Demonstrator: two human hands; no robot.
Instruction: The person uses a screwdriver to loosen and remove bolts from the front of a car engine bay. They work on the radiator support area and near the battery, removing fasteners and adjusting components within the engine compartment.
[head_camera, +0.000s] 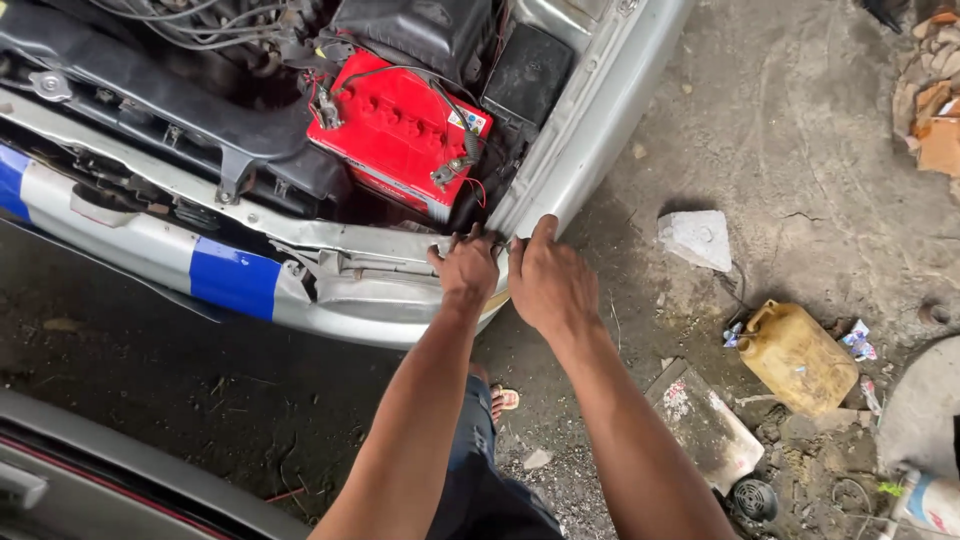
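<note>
Both my hands rest on the front corner of a silver car body with its hood open. My left hand grips the bent metal edge beside the empty headlight opening, fingers curled over it. Pressed against the fender corner just to its right, my right hand has its fingers hooked over the same edge. A red car battery with cables sits in the engine bay directly above my hands. The silver front bumper with blue stripes runs off to the left.
A dirty yellow jerry can lies on the concrete floor at right, next to a grey stone block and a flat slab. Another vehicle's dark edge fills the lower left. Cardboard scraps lie at the far right.
</note>
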